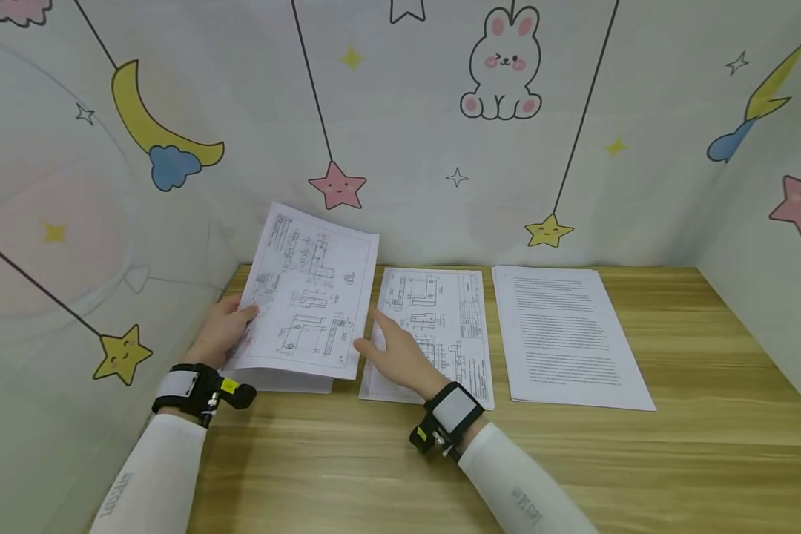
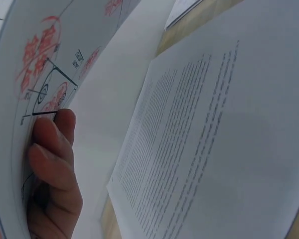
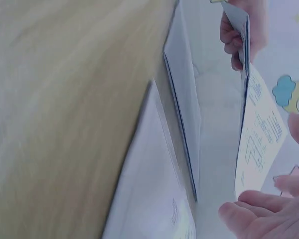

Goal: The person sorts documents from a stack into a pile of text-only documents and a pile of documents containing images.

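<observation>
My left hand [image 1: 216, 330] grips the left edge of several sheets with technical drawings [image 1: 317, 304], thumb on top and curled fingers beneath. These sheets are raised and tilted above a stack of printed text pages [image 2: 214, 164] on the table. In the left wrist view, the sheets' underside carries red handwritten marks [image 2: 37, 57]. My right hand [image 1: 403, 356] is by the raised sheets' right edge, thumb spread from the extended fingers. In the right wrist view its fingertips [image 3: 234, 214] are close to the sheets' edge; I cannot tell whether they touch.
Beneath the right hand lies a middle stack of drawings [image 1: 467, 326] on the wooden table [image 1: 307, 460]. To its right is another stack of text pages [image 1: 567, 334]. A white cloth with cartoon prints [image 1: 407, 133] stands behind the table and along both sides.
</observation>
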Available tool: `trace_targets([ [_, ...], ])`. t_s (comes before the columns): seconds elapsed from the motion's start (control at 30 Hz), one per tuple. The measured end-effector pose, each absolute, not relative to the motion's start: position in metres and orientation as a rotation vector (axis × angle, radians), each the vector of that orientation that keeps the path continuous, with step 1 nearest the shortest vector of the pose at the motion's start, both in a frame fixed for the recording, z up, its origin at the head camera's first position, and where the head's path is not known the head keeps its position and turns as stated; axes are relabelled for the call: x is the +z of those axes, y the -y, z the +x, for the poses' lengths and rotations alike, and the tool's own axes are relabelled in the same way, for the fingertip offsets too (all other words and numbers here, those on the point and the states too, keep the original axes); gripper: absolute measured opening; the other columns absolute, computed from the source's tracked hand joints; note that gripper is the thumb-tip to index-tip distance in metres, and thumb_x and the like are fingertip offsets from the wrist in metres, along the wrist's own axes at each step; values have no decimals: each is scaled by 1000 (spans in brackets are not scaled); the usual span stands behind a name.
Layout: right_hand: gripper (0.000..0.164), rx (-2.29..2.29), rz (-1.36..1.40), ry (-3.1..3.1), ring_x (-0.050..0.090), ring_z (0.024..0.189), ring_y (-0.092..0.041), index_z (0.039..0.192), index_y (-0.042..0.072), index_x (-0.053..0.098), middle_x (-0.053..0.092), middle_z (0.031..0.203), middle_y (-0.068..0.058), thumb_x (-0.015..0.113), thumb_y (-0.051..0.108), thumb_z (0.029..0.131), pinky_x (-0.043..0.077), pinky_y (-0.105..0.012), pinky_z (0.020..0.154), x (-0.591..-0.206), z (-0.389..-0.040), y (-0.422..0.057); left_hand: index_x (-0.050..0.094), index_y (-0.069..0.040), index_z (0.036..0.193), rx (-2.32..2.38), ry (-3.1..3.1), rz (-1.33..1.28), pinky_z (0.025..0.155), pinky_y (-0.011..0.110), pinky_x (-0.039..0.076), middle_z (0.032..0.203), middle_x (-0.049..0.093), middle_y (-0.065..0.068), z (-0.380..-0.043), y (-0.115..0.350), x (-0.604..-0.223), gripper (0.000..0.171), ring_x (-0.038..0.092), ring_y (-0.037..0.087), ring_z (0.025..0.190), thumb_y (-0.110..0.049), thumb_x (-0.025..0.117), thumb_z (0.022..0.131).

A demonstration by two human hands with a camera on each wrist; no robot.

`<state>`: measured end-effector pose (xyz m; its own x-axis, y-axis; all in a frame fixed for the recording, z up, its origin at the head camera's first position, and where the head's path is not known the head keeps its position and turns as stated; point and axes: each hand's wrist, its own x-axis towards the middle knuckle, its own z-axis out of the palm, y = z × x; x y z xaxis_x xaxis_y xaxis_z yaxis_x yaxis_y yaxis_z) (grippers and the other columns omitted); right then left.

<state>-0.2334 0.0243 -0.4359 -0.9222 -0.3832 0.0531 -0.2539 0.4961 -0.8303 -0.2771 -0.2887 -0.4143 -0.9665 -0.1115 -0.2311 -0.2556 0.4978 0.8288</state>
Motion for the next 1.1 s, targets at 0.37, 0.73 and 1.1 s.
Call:
trace_targets([
  [0.37, 89, -1729, -130, -2445, 34, 147, -39, 160, 14, -5, 26, 162, -22, 52, 46, 100, 35, -53, 116, -435, -251, -62, 33, -9, 152, 1595, -2519, -252, 68, 26, 54, 122, 58, 12, -284, 244, -417, 51, 64, 10, 84, -33, 37, 106],
  [0.73, 87, -1865, 35, -2322, 29, 150, -35, 160, 15, -5, 22, 164, -19, 48, 49, 101, 24, -53, 122, -435, -254, -79, 37, -15, 149, 1662, -2483, -202, 69, 24, 51, 126, 58, 13, -282, 190, -419, 44, 61, 14, 89, -29, 36, 107],
  [1.1, 55, -2133, 156, -2235, 47, 132, -22, 155, 22, 24, 51, 135, -5, 45, 28, 104, 33, -46, 117, -432, -255, -100, 40, -18, 145, 1772, -2399, -103, 67, 27, 54, 119, 63, 12, -275, 145, -426, 40, 65, 13, 83, -28, 38, 107],
])
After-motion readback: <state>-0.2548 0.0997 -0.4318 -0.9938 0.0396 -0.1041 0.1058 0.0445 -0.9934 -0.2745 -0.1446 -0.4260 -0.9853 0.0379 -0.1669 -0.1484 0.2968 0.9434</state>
